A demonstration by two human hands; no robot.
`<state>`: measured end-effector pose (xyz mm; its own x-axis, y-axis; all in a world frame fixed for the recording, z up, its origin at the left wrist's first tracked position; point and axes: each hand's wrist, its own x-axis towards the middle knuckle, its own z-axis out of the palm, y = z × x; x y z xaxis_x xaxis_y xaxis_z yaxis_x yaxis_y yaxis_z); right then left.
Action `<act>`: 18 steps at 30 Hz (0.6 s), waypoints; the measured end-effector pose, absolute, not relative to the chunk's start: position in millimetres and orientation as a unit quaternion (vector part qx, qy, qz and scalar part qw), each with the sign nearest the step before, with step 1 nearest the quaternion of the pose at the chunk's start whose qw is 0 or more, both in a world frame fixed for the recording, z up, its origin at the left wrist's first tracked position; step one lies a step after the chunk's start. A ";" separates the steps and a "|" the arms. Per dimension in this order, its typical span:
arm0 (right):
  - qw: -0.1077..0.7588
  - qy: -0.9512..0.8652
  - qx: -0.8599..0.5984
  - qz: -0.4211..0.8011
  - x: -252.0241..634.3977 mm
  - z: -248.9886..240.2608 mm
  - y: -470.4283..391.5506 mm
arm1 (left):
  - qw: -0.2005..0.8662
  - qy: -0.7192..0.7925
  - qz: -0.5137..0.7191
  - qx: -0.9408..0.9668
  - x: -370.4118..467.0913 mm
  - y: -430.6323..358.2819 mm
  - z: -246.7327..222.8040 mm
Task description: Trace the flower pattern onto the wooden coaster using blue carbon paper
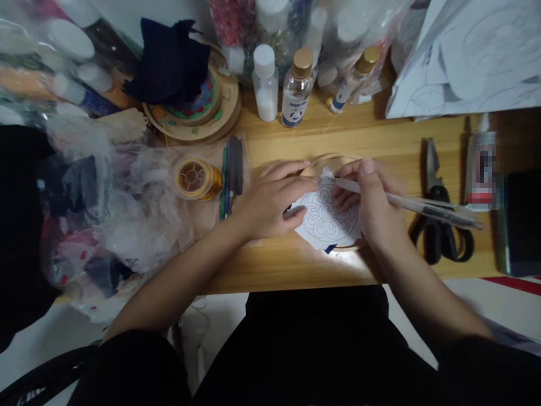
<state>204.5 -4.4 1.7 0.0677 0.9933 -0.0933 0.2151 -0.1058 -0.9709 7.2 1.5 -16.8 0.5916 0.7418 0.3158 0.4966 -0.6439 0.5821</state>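
White paper with a printed flower-like line pattern (325, 217) lies over a round wooden hoop (349, 247) near the table's front edge. My left hand (276, 200) rests at the paper's left side, fingers spread, holding nothing visible. In my right hand (378, 206) is a pale pen-like tool (406, 203), its tip at the top of the paper. A small white piece (327, 173) sits beside that tip. A bit of dark blue fabric (330, 248) shows under the paper's lower edge.
Black-handled scissors (442, 225), a glue bottle (482, 169) and a dark device (523, 223) are at the right. A gold thread spool (196, 179) and pens (232, 169) lie left. Small bottles (297, 90) stand behind; plastic bags (122, 208) fill the far left.
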 end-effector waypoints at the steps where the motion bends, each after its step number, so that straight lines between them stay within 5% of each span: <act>1: 0.420 -0.508 -0.587 0.470 206.6 3.5 -3.1 | 0.225 0.361 0.277 0.862 7.3 1.4 -16.8; 10: 0.361 -0.604 -0.551 0.448 205.8 19.1 4.4 | 0.197 0.341 0.283 0.874 6.6 1.9 -15.7; 18: 0.558 -0.481 -0.555 0.387 203.4 12.7 10.7 | 0.207 0.337 0.287 0.873 7.7 2.5 -18.9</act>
